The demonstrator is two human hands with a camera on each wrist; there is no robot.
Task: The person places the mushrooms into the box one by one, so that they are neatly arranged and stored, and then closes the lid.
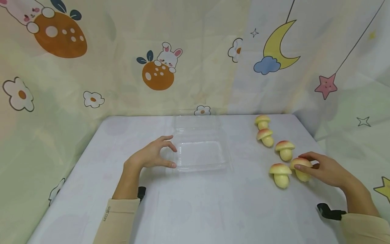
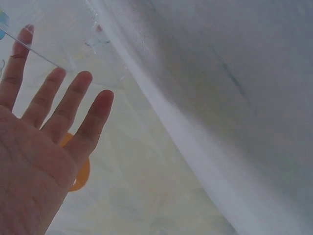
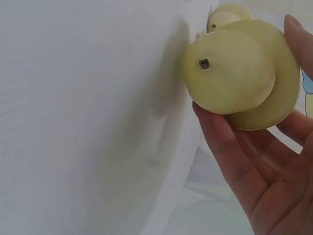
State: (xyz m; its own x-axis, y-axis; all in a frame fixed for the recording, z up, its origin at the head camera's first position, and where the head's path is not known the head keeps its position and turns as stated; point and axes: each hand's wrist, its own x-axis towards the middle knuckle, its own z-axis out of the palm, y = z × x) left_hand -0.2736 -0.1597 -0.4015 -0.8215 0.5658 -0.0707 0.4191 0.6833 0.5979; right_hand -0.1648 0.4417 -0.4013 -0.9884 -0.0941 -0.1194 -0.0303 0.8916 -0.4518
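Note:
A clear plastic box [image 1: 201, 154] lies unfolded near the middle of the table, its lid half [image 1: 197, 126] toward the back. At its left edge is my left hand [image 1: 152, 154], thumb and fingers apart, fingertips right at the rim. The left wrist view shows this hand's fingers [image 2: 95, 120] spread and nearly straight. On the right, my right hand [image 1: 324, 168] grips a toy mushroom [image 1: 302, 173] with a pale stem and reddish cap, thumb on one side and fingers on the other. Its rounded stem end [image 3: 234, 73], with a small dark spot, faces the right wrist camera.
Just left of the gripped mushroom stands another mushroom [image 1: 280, 176]. Farther back are a third [image 1: 285, 150] and two more, one mushroom [image 1: 265, 137] close against the rear one [image 1: 262, 122]. A printed cloth [image 1: 122, 67] hangs behind the white table [image 1: 213, 210].

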